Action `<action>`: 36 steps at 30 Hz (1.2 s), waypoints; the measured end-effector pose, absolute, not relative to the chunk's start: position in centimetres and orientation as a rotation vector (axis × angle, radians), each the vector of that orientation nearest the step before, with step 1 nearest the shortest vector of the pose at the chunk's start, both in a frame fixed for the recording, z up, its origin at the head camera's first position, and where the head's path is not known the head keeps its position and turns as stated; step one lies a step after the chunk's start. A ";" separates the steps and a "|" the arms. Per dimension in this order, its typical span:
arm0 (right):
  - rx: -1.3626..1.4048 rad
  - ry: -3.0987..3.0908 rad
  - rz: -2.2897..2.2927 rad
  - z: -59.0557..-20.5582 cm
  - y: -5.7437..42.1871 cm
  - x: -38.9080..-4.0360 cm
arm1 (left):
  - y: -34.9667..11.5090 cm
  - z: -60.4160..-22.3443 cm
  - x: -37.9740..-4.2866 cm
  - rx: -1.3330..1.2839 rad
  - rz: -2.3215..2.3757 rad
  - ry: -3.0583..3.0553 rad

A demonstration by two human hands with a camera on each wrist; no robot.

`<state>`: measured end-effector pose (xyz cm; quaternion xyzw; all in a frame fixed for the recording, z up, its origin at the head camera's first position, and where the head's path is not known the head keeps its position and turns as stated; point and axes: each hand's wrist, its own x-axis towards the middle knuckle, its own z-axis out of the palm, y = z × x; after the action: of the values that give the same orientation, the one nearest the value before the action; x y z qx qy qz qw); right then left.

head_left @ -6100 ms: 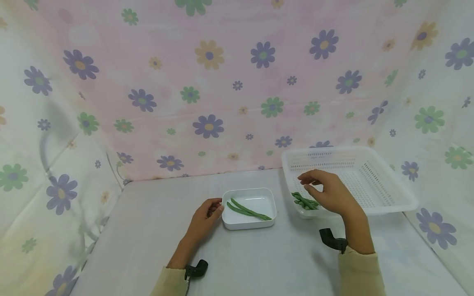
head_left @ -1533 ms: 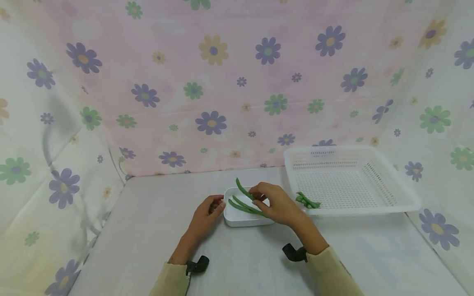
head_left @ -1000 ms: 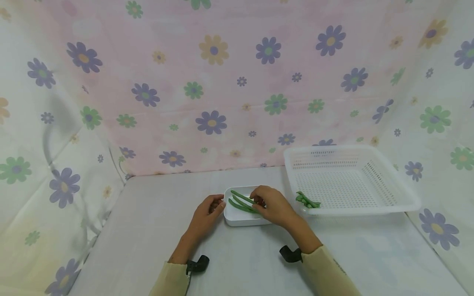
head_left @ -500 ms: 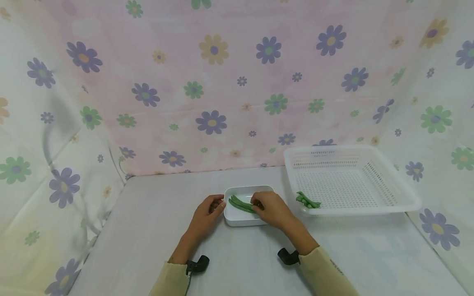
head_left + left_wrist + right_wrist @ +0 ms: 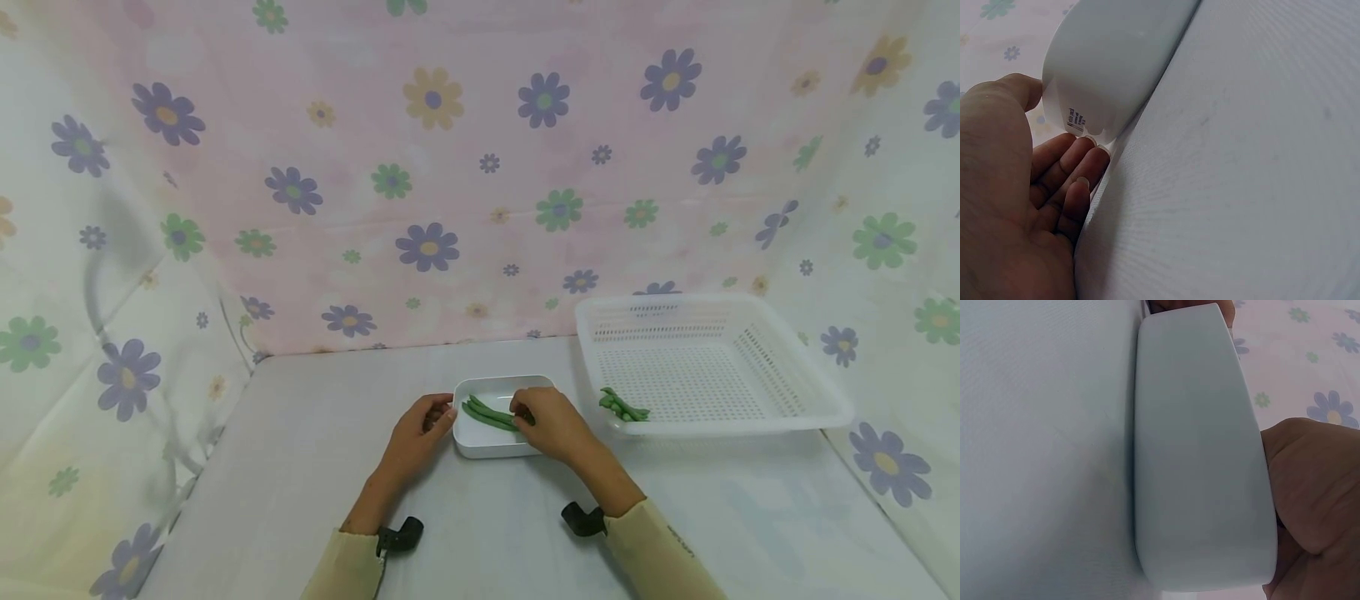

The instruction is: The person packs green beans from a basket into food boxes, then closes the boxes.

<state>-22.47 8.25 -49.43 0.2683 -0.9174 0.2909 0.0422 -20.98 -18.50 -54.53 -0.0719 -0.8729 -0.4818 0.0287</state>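
Green beans [image 5: 487, 414] lie side by side, lengthwise, in a small white tray [image 5: 495, 451]. My right hand [image 5: 555, 425] reaches over the tray's right side, its curled fingers and thumb pinching at the beans' right ends. The hand covers those ends, and in the right wrist view the tray wall [image 5: 1200, 450] hides the fingertips. My left hand [image 5: 414, 437] holds the tray's left end. In the left wrist view its thumb [image 5: 1022, 89] meets the rim while bent fingertips touch the lower wall.
A white perforated basket [image 5: 750, 427] stands right of the tray, with several short green beans [image 5: 622, 407] in its near left corner. White cloth covers the table [image 5: 315, 450]. Flowered curtains [image 5: 465, 192] hang behind and at both sides.
From the basket, my right hand has brought another green bean to the tray and lowered it against the others. Over the last half second it has barely shifted. My left hand stays at the tray.
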 end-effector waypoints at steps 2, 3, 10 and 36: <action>0.828 -2.808 0.883 -49.4 8.3 -22.5 | -18.5 -54.5 -21.0 -0.222 -1.488 -2.691; 0.832 -2.809 0.880 -49.4 8.3 -22.5 | -18.5 -54.5 -21.0 -0.223 -1.490 -2.691; 0.885 -2.796 0.873 -49.0 8.4 -22.2 | -18.6 -54.8 -21.1 -0.238 -1.462 -2.675; 0.999 -2.420 0.955 -39.1 13.6 -18.3 | -18.6 -54.6 -21.0 -0.240 -1.494 -2.683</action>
<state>-18.26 13.60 -39.10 0.3528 -0.8547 0.3374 0.1764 -20.95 -18.58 -54.61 -0.0779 -0.8707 -0.4847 0.0305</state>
